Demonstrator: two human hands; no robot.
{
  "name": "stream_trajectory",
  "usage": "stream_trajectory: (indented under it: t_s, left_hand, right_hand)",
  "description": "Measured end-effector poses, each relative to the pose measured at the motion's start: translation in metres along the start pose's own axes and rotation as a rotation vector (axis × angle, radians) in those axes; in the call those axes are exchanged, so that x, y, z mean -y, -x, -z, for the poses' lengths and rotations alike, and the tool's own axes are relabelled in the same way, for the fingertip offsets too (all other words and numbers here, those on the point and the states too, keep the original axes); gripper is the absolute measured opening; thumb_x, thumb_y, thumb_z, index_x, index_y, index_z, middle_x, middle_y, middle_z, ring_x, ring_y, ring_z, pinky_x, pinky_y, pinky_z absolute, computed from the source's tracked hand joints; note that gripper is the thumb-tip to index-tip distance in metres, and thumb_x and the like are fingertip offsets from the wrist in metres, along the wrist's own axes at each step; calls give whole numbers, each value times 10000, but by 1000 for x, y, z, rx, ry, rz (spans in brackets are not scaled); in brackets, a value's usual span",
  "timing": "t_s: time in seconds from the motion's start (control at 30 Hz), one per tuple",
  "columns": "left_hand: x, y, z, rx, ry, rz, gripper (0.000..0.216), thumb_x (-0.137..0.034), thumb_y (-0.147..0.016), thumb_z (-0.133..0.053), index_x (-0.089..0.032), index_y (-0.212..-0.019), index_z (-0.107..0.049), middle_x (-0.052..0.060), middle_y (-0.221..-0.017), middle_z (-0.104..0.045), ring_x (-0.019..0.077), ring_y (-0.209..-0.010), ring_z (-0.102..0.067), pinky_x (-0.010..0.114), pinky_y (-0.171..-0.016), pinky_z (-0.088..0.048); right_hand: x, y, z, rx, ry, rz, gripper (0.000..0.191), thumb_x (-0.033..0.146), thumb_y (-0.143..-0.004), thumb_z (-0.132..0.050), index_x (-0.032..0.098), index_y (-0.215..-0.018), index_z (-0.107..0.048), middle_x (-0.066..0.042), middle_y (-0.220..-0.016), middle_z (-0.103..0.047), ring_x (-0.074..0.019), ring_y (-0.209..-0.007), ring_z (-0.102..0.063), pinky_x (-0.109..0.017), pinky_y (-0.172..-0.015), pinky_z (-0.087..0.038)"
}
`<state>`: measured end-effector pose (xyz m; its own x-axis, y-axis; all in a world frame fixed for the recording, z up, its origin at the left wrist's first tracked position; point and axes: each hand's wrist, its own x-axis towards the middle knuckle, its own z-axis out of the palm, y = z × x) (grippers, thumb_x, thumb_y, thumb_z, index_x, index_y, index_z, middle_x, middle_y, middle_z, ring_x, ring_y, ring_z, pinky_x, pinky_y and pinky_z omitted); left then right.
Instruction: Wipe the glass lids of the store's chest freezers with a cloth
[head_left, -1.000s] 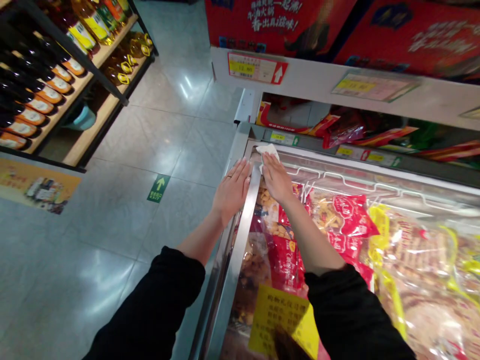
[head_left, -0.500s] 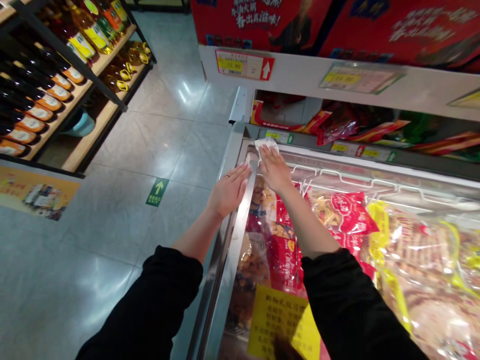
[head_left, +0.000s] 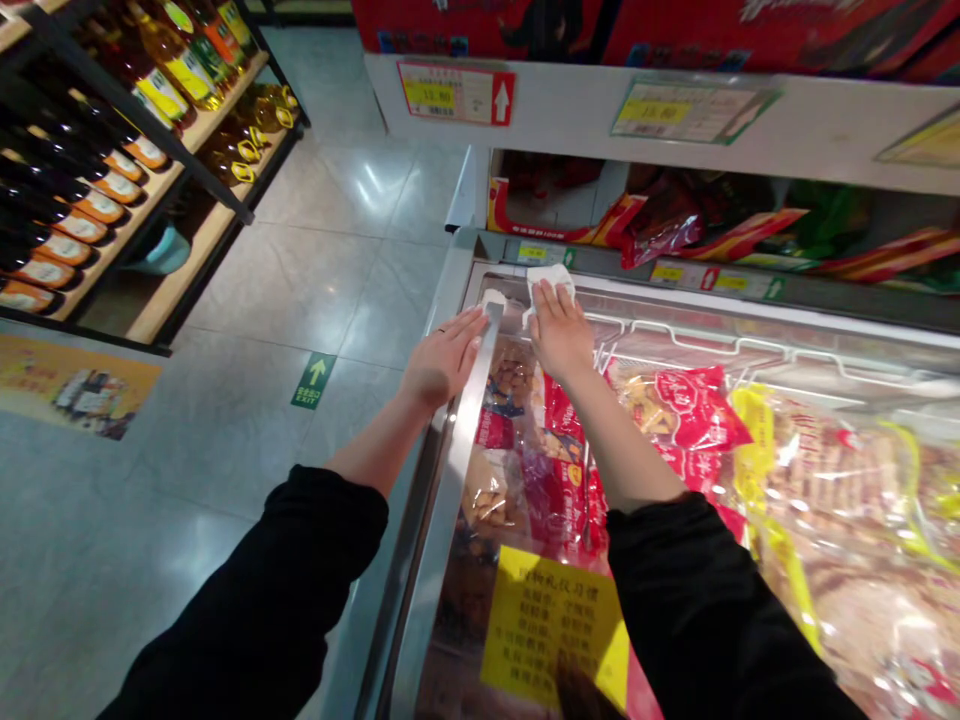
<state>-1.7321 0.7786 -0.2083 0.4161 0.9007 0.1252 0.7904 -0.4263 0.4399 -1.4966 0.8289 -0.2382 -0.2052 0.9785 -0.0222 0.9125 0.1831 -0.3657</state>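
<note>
My right hand presses a white wipe with its fingers onto the glass near the far left corner of a chest freezer. My left hand lies with fingers stretched out over the freezer's metal rim, left of that corner. Just past its fingertips is a pale corner piece. Through the glass show red snack-like packs, a red and clear bag and yellow-edged clear bags. A yellow notice with printed writing is at the near end.
A shelf edge with price tags overhangs the freezer's far side, with red boxes above it. Packets fill the ledge below. Bottle racks stand at left, across a tiled floor with a green exit sign.
My right hand and the wipe have slid to the right along the far side, away from the corner. My left hand stays by the rim. The view has shifted slightly.
</note>
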Motion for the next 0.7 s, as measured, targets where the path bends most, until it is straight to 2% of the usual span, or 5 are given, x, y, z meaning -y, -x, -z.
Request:
stream_trajectory:
  t_s: [0.2,0.37,0.43,0.53,0.7]
  left_hand:
    - [5,-3,1,31,-6,-1,558,-310,-1124,-288,-170,-1621,-501,94,-1725,-497,201,-1611,-448,451,-1345,-373]
    - [-41,-18,-7,70,-120,27,581,-281,-1104,-315,-82,-1613,-514,169,-1717,-489,295,-1608,-456,505,-1351,-358]
    - [-68,-25,-20,82,-145,5,578,-263,-1100,-336,-53,-1609,-514,181,-1707,-500,300,-1599,-469,487,-1352,-357]
    - [-96,-30,-48,7,-142,53,582,-225,-1082,-364,-33,-1615,-499,205,-1696,-504,326,-1594,-474,526,-1353,-345]
    - [-99,-23,-85,-97,-90,149,624,-190,-1074,-365,-59,-1684,-389,204,-1724,-461,328,-1627,-421,583,-1339,-358]
  right_hand:
    - [-2,26,4,86,-25,198,654,318,-1081,-339,260,-1732,-369,8,-1776,-394,-275,-1676,-302,-587,-1368,-308]
    - [-20,35,8,5,-2,36,664,308,-1085,-316,204,-1740,-351,-40,-1788,-373,-298,-1677,-300,-596,-1373,-291]
    - [-21,23,6,-3,9,-27,674,287,-1075,-324,156,-1736,-351,-68,-1800,-346,-312,-1684,-278,-590,-1379,-270]
    - [-24,9,7,48,5,12,679,278,-1064,-347,179,-1736,-352,-54,-1805,-338,-315,-1689,-263,-602,-1376,-263]
    - [-53,26,24,134,-2,223,647,334,-1088,-339,207,-1721,-389,-24,-1790,-375,-286,-1682,-287,-554,-1374,-275]
